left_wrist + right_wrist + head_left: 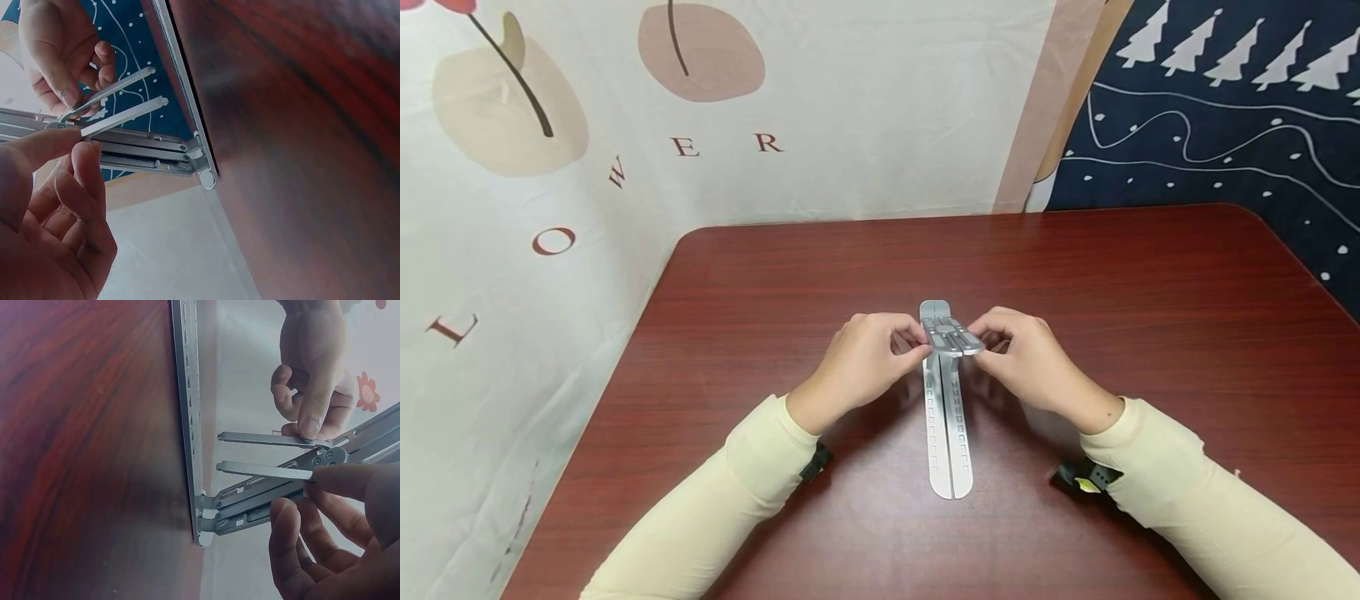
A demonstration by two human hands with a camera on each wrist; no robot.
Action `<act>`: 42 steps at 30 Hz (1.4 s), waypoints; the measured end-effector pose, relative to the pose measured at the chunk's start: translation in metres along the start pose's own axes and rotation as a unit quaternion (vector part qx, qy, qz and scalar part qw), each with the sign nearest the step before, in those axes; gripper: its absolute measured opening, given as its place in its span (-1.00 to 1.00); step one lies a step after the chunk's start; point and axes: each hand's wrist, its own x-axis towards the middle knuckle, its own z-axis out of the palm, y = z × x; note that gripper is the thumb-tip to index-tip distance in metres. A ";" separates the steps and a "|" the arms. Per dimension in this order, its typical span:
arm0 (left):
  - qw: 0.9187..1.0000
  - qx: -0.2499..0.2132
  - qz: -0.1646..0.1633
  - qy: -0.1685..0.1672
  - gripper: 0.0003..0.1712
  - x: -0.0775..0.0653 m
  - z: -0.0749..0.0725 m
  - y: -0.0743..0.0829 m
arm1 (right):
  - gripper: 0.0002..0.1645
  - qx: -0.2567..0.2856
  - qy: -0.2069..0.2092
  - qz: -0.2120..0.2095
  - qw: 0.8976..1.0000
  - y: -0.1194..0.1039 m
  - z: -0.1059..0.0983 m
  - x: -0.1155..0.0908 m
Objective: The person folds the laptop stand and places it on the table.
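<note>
A silver folding laptop stand [953,340] stands in the middle of the table, its notched base rails [935,450] lying flat and its upper arms raised at a slant. My left hand [868,354] pinches its left side between thumb and fingers. On the opposite side, my right hand [1033,358] pinches the stand likewise. Two thin support legs [128,117] hang from the upper arms, their free ends apart from the base in both wrist views. Each hand's fingertips are by the hinged end of a leg. The right wrist view shows the hinge [331,456] between both hands.
The reddish-brown wooden table [760,275] extends around the stand. Behind it and at the left hangs a white printed cloth [865,100]; a dark blue cloth with white trees [1210,150] hangs at the right. Dark straps with devices [1086,477] sit at both wrists.
</note>
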 end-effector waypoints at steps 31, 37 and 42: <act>0.997 -0.062 -0.023 0.026 -0.95 0.002 0.001 -0.002 | -0.80 -0.002 0.015 0.029 0.999 -0.002 0.005 0.004; 0.996 -0.079 -0.036 0.032 -0.88 0.003 0.002 -0.003 | -0.79 0.022 0.025 0.023 0.999 -0.002 0.006 0.004; 0.995 -0.088 -0.039 0.031 -0.77 0.004 0.003 -0.003 | -0.66 0.040 0.023 0.018 0.999 -0.002 0.007 0.004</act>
